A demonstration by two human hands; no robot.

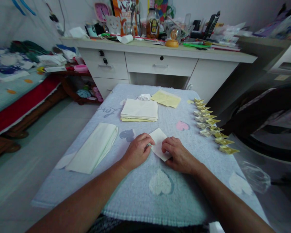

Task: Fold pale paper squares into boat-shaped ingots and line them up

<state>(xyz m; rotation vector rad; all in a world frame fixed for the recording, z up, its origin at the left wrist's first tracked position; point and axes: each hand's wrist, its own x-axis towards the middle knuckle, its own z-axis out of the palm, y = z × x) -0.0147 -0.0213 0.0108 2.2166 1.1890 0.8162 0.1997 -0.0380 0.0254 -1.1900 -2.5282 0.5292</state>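
A small white sheet of paper (159, 147) lies turned cornerwise on the cloth-covered table, between my two hands. My left hand (141, 147) has its fingers curled and pinches the paper's left edge. On the opposite edge, my right hand (176, 151) grips with its fingers bent over the paper and the thumb low by the near corner. Beyond the hands sits a stack of white and yellow paper (139, 110). Several folded paper boats (205, 119) stand in rows along the table's right side.
A thick folded white paper bundle (94, 149) lies at the left. Yellow sheets (166, 98) and a crumpled white tissue (144, 97) are toward the back. Behind stands a cluttered white desk (161, 64); a washing machine (276, 97) is at the right, a bed (16, 87) at the left.
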